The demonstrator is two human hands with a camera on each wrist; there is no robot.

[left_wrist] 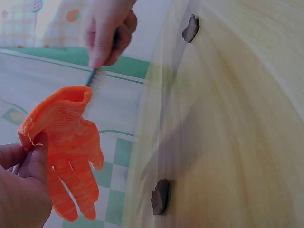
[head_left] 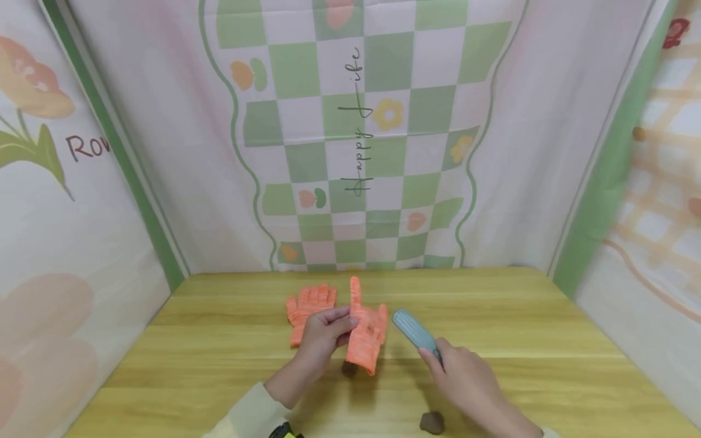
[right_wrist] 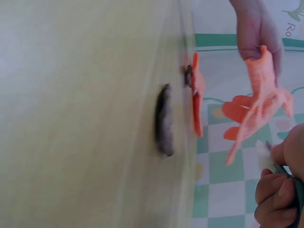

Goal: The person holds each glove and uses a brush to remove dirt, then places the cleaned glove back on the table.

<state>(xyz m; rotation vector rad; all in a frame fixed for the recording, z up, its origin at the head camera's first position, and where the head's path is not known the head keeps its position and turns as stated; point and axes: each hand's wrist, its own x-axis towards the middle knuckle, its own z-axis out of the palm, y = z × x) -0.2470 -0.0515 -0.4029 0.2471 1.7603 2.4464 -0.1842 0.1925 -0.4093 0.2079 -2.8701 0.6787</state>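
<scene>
My left hand [head_left: 323, 334] pinches an orange knitted glove [head_left: 364, 340] above the table. In the left wrist view, thumb and fingers grip the edge of its cuff [left_wrist: 61, 102], and its fingers hang down. A dark smudge shows on the glove in the head view. My right hand [head_left: 468, 377] grips a light blue brush [head_left: 415, 330] by its handle. The brush is to the right of the held glove and apart from it; pale bristles [left_wrist: 97, 81] show in the left wrist view. Behind my left hand a second orange glove [head_left: 309, 304] lies on the table.
One brown lump [head_left: 432, 422] lies near the table's front, below my right hand. Another brown lump [head_left: 348, 368] sits partly hidden under the held glove. The wooden table [head_left: 219, 347] ends at a checked curtain [head_left: 350, 231], with further curtains on both sides.
</scene>
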